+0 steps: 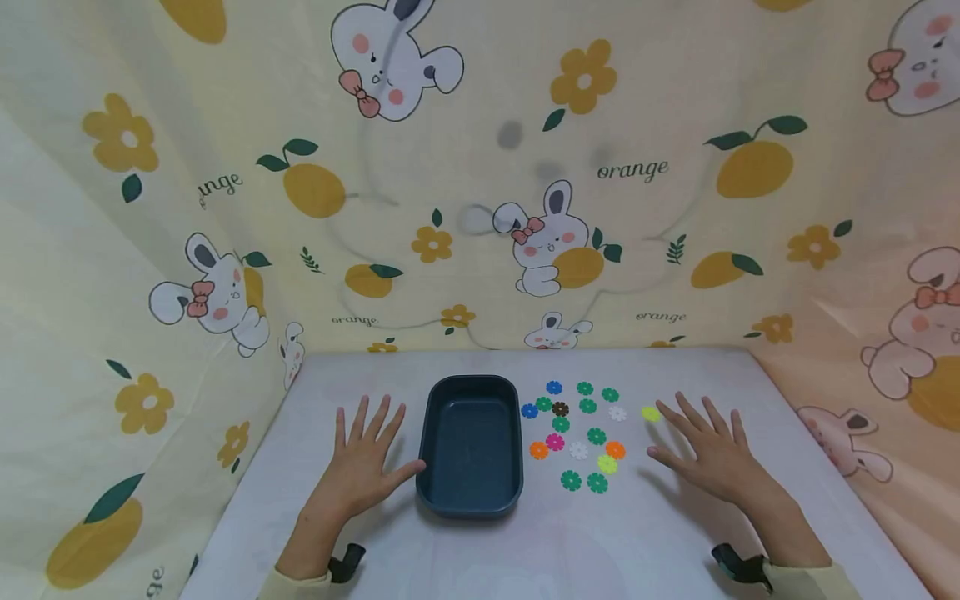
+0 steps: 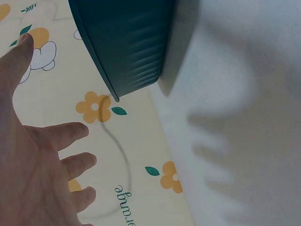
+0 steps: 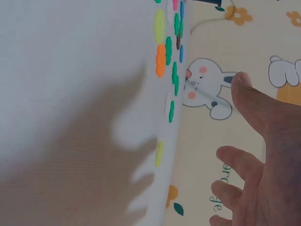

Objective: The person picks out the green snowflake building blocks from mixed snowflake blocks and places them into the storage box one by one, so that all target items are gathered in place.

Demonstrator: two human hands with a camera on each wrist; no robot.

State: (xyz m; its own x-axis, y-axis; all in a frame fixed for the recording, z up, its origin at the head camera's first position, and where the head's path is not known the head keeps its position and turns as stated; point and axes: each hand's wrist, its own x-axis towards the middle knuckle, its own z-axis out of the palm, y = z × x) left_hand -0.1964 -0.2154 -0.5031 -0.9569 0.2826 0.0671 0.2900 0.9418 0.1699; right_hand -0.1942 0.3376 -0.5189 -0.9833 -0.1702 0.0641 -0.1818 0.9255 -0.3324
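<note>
My left hand (image 1: 363,467) is spread flat above the table just left of a dark blue-green rectangular tray (image 1: 469,505), its thumb tip overlapping the tray's left wall in the head view. On the other side, my right hand (image 1: 716,454) hovers with fingers spread, holding nothing. Several small flower-shaped discs lie scattered between the tray and that hand: green (image 1: 596,436), blue (image 1: 553,387), orange (image 1: 615,450), white (image 1: 578,451), pink (image 1: 555,442), brown (image 1: 560,409) and yellow (image 1: 607,464). Nearest the right fingertips is another yellow disc (image 1: 649,413). The left wrist view shows the tray's ribbed outer wall (image 2: 141,52).
A white table (image 1: 525,558) carries everything. Behind it and along both sides hangs a cream cloth (image 1: 465,167) printed with rabbits, oranges and flowers. Dark straps (image 1: 347,563) sit at the wrists.
</note>
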